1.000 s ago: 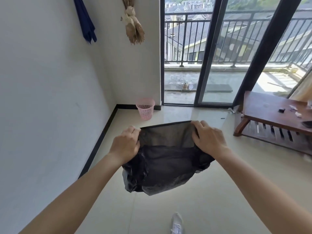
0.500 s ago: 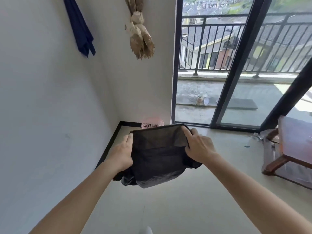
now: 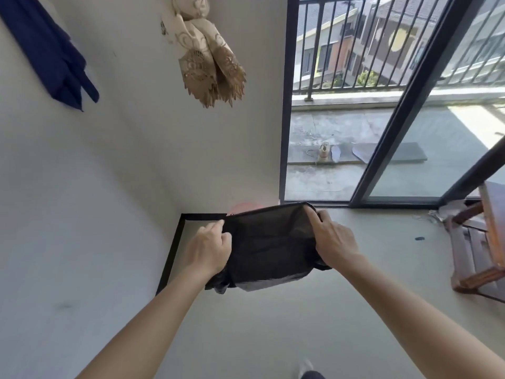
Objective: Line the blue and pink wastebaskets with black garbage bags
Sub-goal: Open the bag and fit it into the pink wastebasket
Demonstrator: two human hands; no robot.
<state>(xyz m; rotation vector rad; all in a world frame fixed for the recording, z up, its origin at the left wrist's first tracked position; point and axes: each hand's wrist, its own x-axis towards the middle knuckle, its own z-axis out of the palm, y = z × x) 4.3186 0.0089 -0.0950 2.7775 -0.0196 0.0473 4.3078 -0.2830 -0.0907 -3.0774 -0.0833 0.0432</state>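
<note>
A black garbage bag [image 3: 269, 246] is stretched open between my hands at chest height. My left hand [image 3: 209, 247] grips its left edge and my right hand [image 3: 332, 240] grips its right edge. The pink wastebasket [image 3: 241, 208] stands in the floor corner behind the bag; only a blurred sliver of its rim shows above the bag's top edge. No blue wastebasket is in view.
White walls close in on the left and ahead, with a dark blue cloth [image 3: 57, 58] and a beige tied curtain [image 3: 211, 64] hanging on them. A glass sliding door [image 3: 382, 132] opens onto a balcony. A wooden bench [image 3: 481, 242] stands at the right.
I have walked closer to the corner. The pink wastebasket, fully visible a second ago, is now almost hidden behind the bag. Both hands still hold the bag.
</note>
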